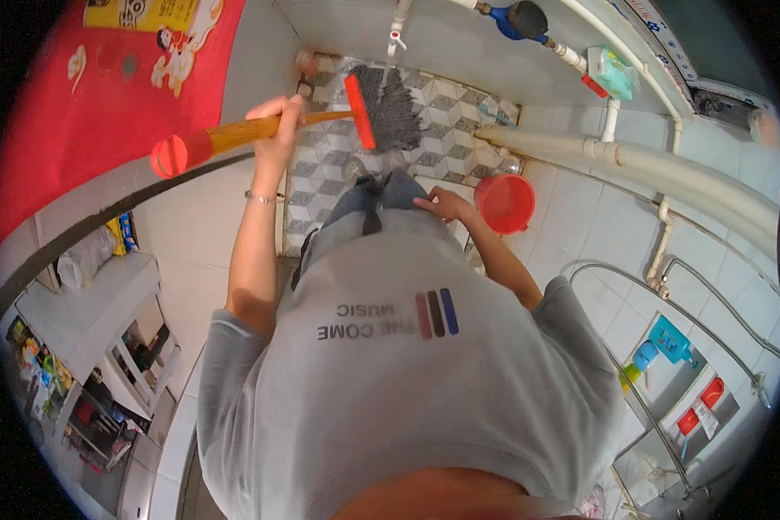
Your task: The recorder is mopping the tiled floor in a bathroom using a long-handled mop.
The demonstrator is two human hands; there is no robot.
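My left hand is closed around the wooden handle of a mop. The handle ends in a red cap on the left. An orange-red crosspiece holds its dark grey strands, which lie spread on the patterned floor tiles ahead of my feet. At my thigh, my right hand has its fingers bent and pinched on the trouser leg. Just right of that hand stands a red bucket.
Thick pale pipes run along the right wall, with a blue water meter above. A red panel covers the upper left. Curved metal rails and wall niches holding bottles are at the lower right. A cluttered shelf is at left.
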